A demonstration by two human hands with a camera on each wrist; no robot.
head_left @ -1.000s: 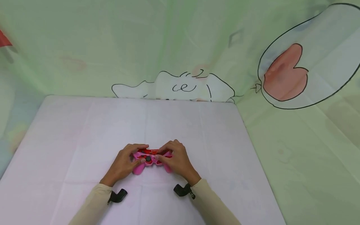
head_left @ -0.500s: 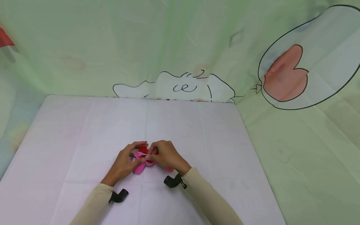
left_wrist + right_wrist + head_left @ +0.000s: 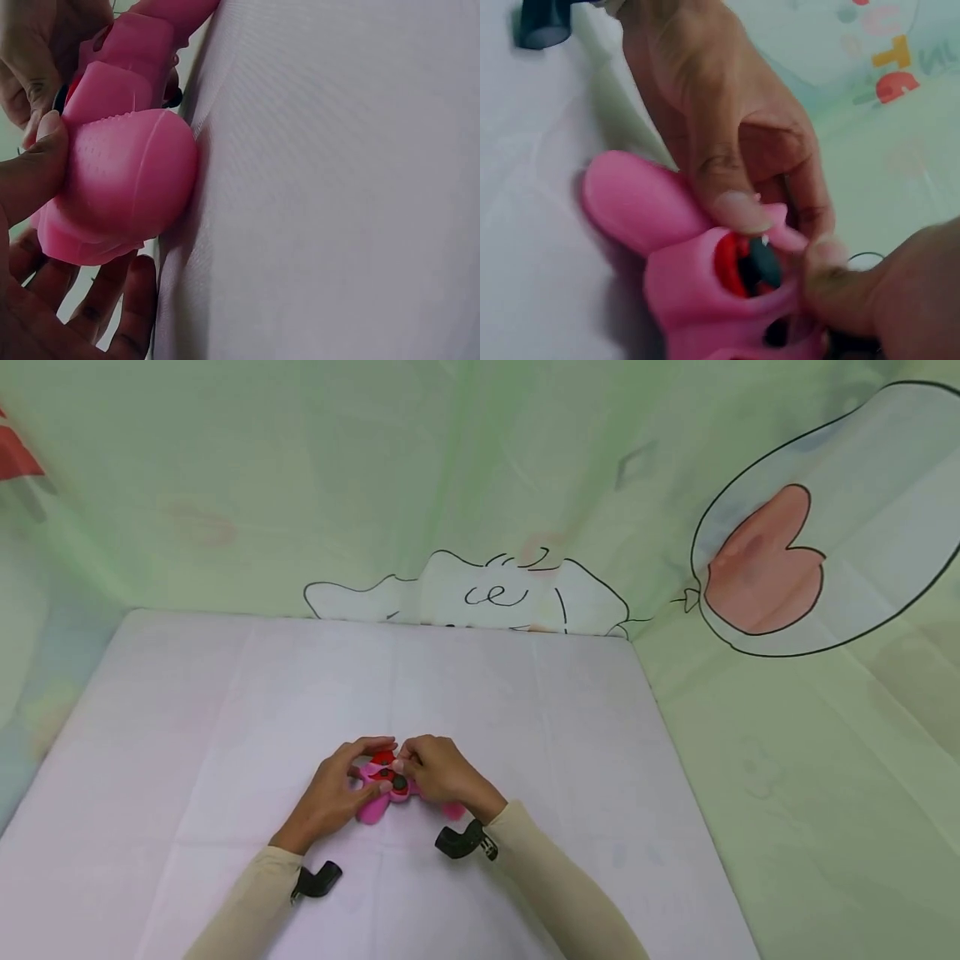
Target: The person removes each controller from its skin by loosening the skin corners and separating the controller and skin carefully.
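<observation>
A red game controller (image 3: pixel 383 758) in a pink soft cover (image 3: pixel 373 810) stands low over the table, between both hands. My left hand (image 3: pixel 324 797) grips its left end, thumb on the front and fingers behind. In the left wrist view the cover's rounded grip (image 3: pixel 131 176) touches or nearly touches the cloth. My right hand (image 3: pixel 444 774) pinches the cover's edge near the controller's middle, hiding much of the right half. A black thumbstick (image 3: pixel 401 783) shows through the cover's opening. In the right wrist view, the right thumb lies beside a black thumbstick (image 3: pixel 762 262) in a red-rimmed opening.
The table (image 3: pixel 225 710) has a pale, creased cloth. Green printed curtains (image 3: pixel 300 485) with a balloon drawing (image 3: pixel 862 468) rise behind and to the right. A black curved camera mount sits at each wrist, the left mount (image 3: pixel 318 881) and the right mount (image 3: pixel 459 841).
My right hand has moved left from the controller's right end to its middle, covering the lettering. The cover's edge, drawn over the thumbstick half a second ago, now leaves it showing. The left hand stays.
</observation>
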